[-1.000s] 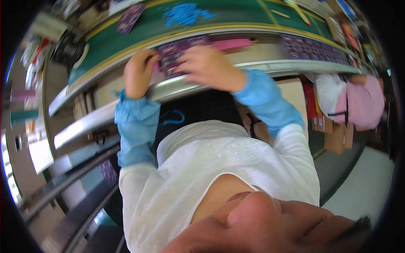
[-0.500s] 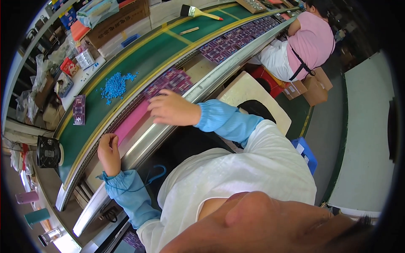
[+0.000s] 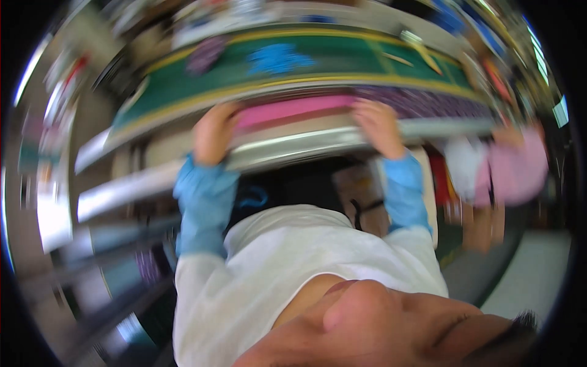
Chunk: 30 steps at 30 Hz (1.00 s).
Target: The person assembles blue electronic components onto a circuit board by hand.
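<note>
A long pink strip (image 3: 293, 111) lies along the near rail of the line, between my two hands. My left hand (image 3: 214, 131) is beside the strip's left end, its fingers curled. By the strip's right end, my right hand (image 3: 379, 127) reaches to the near edge of the purple circuit boards (image 3: 428, 105), which run off to the right. Motion smears both sets of fingers, so whether either hand grips anything is unclear. Blue sleeve covers are on both forearms.
A heap of small blue parts (image 3: 275, 59) and one purple board (image 3: 206, 55) lie on the green belt (image 3: 342, 52). Farther right are a thin stick (image 3: 397, 59) and a brush (image 3: 422, 52). A metal rail (image 3: 293, 142) edges the line. A person in pink (image 3: 518, 162) sits at right.
The view has swung, so the line now runs across it, blurred. My right hand has gone from above the rail to the boards' near edge; my left hand stays by the strip's left end.
</note>
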{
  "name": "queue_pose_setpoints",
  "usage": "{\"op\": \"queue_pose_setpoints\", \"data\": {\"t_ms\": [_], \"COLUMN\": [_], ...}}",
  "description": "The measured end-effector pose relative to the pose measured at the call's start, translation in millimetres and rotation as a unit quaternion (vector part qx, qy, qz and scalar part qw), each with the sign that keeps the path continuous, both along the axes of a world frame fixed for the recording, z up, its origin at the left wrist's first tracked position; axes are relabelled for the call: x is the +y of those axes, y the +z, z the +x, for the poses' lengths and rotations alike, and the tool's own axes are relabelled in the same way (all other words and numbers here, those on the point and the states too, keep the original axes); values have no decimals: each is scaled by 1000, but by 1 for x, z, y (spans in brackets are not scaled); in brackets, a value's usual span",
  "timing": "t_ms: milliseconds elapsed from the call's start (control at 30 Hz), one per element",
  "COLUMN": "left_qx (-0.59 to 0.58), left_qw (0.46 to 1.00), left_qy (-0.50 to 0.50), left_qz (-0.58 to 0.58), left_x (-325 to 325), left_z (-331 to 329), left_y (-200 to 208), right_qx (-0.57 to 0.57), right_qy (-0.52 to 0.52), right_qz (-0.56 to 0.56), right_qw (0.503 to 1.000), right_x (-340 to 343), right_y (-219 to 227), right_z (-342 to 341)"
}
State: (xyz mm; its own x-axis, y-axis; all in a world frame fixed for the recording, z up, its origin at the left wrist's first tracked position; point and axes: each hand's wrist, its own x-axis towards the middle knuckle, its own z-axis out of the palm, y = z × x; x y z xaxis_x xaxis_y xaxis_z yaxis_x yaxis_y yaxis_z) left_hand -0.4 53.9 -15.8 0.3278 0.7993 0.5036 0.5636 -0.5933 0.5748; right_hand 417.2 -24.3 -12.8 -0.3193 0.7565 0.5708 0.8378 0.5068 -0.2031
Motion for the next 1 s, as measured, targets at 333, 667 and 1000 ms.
{"op": "queue_pose_setpoints", "data": {"t_ms": [333, 667, 1000], "left_qx": [-121, -234, 94], "left_qw": [960, 800, 600], "left_qy": [193, 552, 731], "left_qz": [165, 20, -310], "left_x": [-94, -232, -330], "left_z": [-87, -263, -443], "left_y": [10, -131, -353], "right_qx": [-84, -26, -94], "right_qy": [-85, -41, 247], "right_qz": [-133, -65, -117], "right_qw": [984, 997, 957], "right_x": [-14, -9, -27], "right_y": [0, 18, 35], "right_z": [81, -44, -333]}}
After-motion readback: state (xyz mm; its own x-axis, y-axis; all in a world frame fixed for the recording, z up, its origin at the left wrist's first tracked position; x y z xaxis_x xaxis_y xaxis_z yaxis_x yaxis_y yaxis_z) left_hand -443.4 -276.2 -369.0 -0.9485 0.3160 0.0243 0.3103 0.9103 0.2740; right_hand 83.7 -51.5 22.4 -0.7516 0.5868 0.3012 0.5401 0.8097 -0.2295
